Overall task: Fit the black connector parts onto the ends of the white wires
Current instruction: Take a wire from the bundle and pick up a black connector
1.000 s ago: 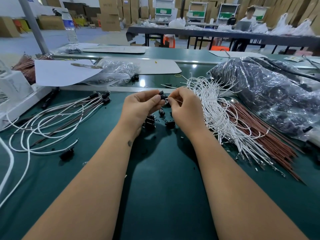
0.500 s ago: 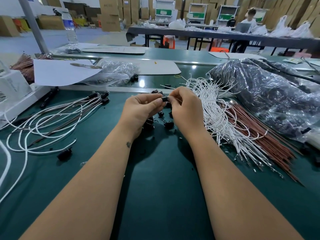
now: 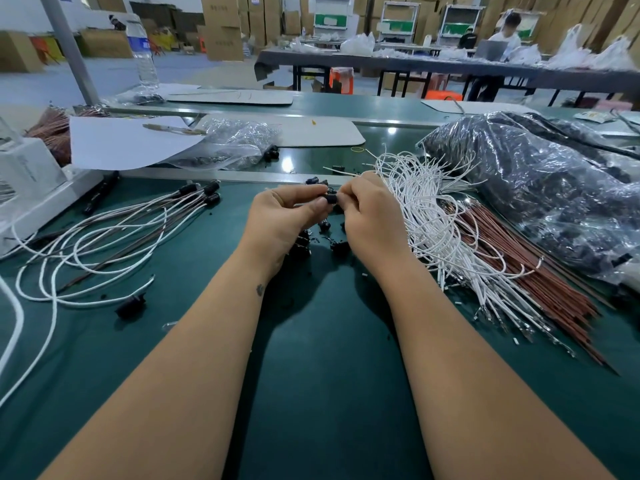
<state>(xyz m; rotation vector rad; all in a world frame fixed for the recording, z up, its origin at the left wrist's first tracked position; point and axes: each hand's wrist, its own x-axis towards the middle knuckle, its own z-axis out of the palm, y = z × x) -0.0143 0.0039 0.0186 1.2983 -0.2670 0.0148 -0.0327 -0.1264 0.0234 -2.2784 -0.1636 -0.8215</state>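
Both hands meet above the green tabletop (image 3: pixel 311 393), just nearer than the metal strip that crosses it. The left hand (image 3: pixel 280 216) holds a black connector (image 3: pixel 330 199) in a narrow grip, thumb and fingertips pinched on it, so that the part's open end faces right toward the other hand. The right hand (image 3: pixel 369 216) is curled with its fingertips against the connector, apparently pinching the end of a white wire (image 3: pixel 341 172); the wire's tip is hidden by the fingers, so how far it is seated cannot be told. The connector's long axis lies roughly level and left to right, in line with the wire end entering it; holding both in the air and on one axis probably lets the terminal slide straight in. The rest of that wire trails away behind the right hand toward the wire bundle (image 3: pixel 450 237), which lies just right of the hands with brown wires (image 3: pixel 540 271) beneath it, the strands running from the far centre to the near right, within easy reach for the next pick. Loose connectors (image 3: pixel 337 245) lie on the tabletop directly beneath the hands, again placed for quick pickup. Finished wires (image 3: pixel 114 237) are looped on the left, their fitted black ends grouped at the far end and pointing right. A clear bag (image 3: pixel 554 188) of dark parts lies at the far right.
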